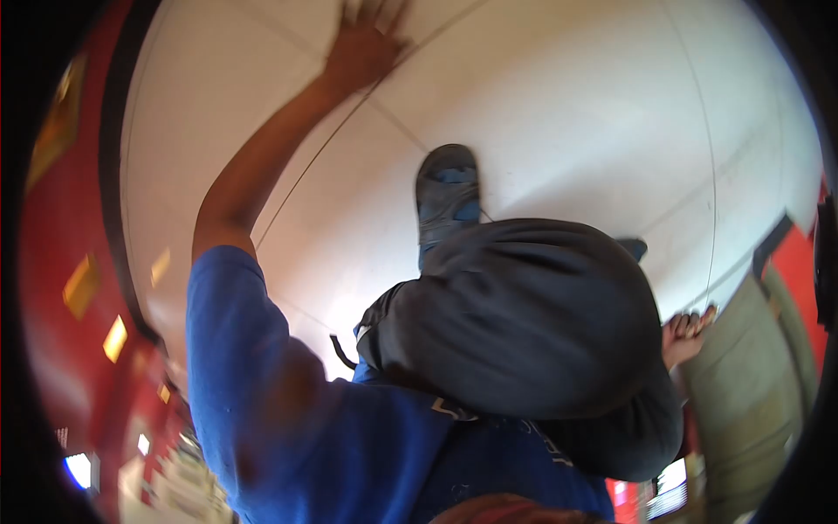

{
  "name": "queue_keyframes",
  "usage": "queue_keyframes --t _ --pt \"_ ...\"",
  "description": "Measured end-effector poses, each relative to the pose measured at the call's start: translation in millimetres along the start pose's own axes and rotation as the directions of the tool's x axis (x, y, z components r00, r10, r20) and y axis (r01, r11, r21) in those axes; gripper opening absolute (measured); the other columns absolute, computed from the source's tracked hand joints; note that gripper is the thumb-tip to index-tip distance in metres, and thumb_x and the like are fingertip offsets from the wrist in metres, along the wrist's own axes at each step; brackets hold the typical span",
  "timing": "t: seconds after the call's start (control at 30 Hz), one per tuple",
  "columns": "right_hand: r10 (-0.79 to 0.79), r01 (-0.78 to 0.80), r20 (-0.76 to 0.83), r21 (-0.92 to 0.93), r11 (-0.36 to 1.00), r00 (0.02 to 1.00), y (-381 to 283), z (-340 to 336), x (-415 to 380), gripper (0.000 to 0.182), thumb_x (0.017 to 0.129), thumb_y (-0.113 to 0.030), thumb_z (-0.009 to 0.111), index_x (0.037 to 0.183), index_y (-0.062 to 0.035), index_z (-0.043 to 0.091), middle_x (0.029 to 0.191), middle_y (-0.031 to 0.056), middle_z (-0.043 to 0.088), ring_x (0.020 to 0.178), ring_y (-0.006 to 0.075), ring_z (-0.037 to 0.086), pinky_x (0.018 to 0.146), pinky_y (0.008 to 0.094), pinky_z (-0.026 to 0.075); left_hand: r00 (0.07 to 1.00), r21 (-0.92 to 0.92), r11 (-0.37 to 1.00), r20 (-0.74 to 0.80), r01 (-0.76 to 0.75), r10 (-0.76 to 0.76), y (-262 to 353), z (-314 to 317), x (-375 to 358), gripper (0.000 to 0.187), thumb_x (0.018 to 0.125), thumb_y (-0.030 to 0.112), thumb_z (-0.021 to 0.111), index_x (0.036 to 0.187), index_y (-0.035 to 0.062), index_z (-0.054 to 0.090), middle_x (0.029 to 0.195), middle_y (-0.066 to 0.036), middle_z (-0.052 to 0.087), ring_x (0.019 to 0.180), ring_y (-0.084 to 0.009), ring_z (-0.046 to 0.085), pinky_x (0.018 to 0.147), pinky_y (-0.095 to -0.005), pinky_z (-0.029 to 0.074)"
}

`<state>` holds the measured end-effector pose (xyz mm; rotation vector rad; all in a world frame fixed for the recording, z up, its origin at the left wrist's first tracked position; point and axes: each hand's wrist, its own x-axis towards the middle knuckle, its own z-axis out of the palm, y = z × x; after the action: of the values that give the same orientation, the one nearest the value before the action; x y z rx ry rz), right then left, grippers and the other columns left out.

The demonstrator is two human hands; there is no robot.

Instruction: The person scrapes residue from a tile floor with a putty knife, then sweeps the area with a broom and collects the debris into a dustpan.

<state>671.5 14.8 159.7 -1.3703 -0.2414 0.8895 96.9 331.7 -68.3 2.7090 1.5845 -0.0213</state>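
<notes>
My left hand [365,51] reaches forward at the top of the view over the pale floor, fingers apart and holding nothing; its fingertips meet the frame edge and are smeared by motion. At the far right my right hand [683,339] is low beside my body with its fingers curled, and I cannot tell what is in them. A bulky bundle of dark cloth [532,314] bulges in front of my blue shirt [367,445], covering most of my right arm. A dark shoe [449,192] with blue patches shows ahead of the bundle.
Large pale tiles [576,113] with thin dark joints make up the floor. A red wall [65,244] with a black base strip curves along the left. On the right, close to my right hand, stands an olive-grey padded surface [742,393], with a red panel [799,271] behind it.
</notes>
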Motion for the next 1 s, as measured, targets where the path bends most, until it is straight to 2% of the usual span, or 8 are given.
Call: queue_keyframes --t 0.23,0.4,0.47,0.57,0.67,0.83,0.97,1.0 --pt "0.243 -0.205 0.107 -0.28 0.938 0.964 29.8 87.9 62.1 0.025 0.102 -0.021 0.042 0.121 -0.0071 0.05 0.057 -0.0054 0.041 0.039 0.0042 0.031 0.036 0.0206 0.027 0.684 -0.772 0.603 0.33 -0.202 0.651 110.0 -40.7 -396.5 0.057 0.096 0.037 0.05 0.149 0.0306 0.03 0.158 -0.001 0.025 0.145 -0.0235 0.024 0.116 -0.0615 0.015" --pt "0.408 -0.277 0.227 -0.449 0.85 0.884 77.8 180.9 75.6 0.025 0.102 -0.022 0.042 0.121 -0.0069 0.05 0.057 -0.0054 0.041 0.039 0.0042 0.031 0.036 0.0206 0.027 0.503 -0.173 0.779 0.84 0.603 -0.203 112.8 -25.7 -416.8 0.065 0.094 0.047 0.05 0.152 0.0343 0.022 0.161 -0.005 0.014 0.147 -0.0308 0.015 0.114 -0.0645 0.008" --pt "0.475 -0.285 0.278 -0.52 0.805 0.835 97.5 213.5 74.7 0.026 0.102 -0.022 0.042 0.121 -0.0068 0.05 0.057 -0.0054 0.041 0.039 0.0042 0.031 0.036 0.0206 0.027 0.488 -0.095 0.482 0.292 0.871 -0.823 106.8 11.5 -430.8 0.069 0.095 0.045 0.05 0.153 0.0195 0.023 0.16 -0.015 0.012 0.147 -0.038 0.012 0.113 -0.0653 0.01" --pt "0.553 -0.269 0.347 -0.606 0.748 0.757 124.5 256.0 68.4 0.026 0.102 -0.022 0.042 0.121 -0.0067 0.05 0.057 -0.0055 0.041 0.039 0.0042 0.031 0.036 0.0206 0.027 -0.429 -0.275 -0.41 -0.009 0.87 -0.903 95.3 32.9 -448.6 0.078 0.095 0.045 0.047 0.151 0.0 0.017 0.156 -0.029 0.009 0.145 -0.0459 0.008 0.111 -0.0663 0.01" --pt "0.611 -0.237 0.391 -0.675 0.699 0.688 140.6 292.4 64.7 0.026 0.102 -0.023 0.043 0.121 -0.0066 0.05 0.057 -0.0055 0.041 0.039 0.0042 0.031 0.036 0.0205 0.027 -0.771 -0.24 -0.743 -0.04 0.625 -0.636 109.4 48.7 -453.7 0.076 0.097 0.046 0.044 0.15 -0.0025 0.017 0.154 -0.032 0.01 0.143 -0.0493 0.008 0.111 -0.0656 0.011" --pt "0.677 -0.177 0.416 -0.76 0.626 0.607 161.8 330.2 54.9 0.026 0.102 -0.023 0.043 0.121 -0.0064 0.05 0.057 -0.0055 0.04 0.039 0.0041 0.031 0.036 0.0205 0.027 -0.296 -0.12 -0.29 -0.029 0.949 -0.955 56.2 40.0 -310.9 0.079 0.093 0.052 0.048 0.149 0.003 0.025 0.156 -0.027 0.015 0.143 -0.0482 0.012 0.108 -0.071 0.011" --pt "0.698 -0.151 0.422 -0.786 0.6 0.579 173.9 346.0 53.8 0.026 0.102 -0.024 0.043 0.121 -0.0062 0.05 0.057 -0.0055 0.04 0.039 0.0041 0.031 0.036 0.0205 0.027 0.853 -0.597 0.699 -0.044 0.395 -0.52 7.2 16.9 -222.8 0.07 0.092 0.051 0.053 0.15 0.021 0.029 0.159 -0.006 0.02 0.146 -0.0286 0.021 0.115 -0.0629 0.013" --pt "0.705 -0.151 0.415 -0.793 0.59 0.574 175.0 347.6 53.5 0.027 0.102 -0.024 0.043 0.121 -0.0062 0.05 0.057 -0.0055 0.04 0.039 0.0041 0.031 0.036 0.0205 0.027 0.85 -0.593 0.7 -0.049 0.397 -0.524 -3.0 15.5 -232.0 0.07 0.092 0.051 0.053 0.15 0.021 0.029 0.159 -0.006 0.02 0.146 -0.0286 0.021 0.115 -0.0629 0.013"
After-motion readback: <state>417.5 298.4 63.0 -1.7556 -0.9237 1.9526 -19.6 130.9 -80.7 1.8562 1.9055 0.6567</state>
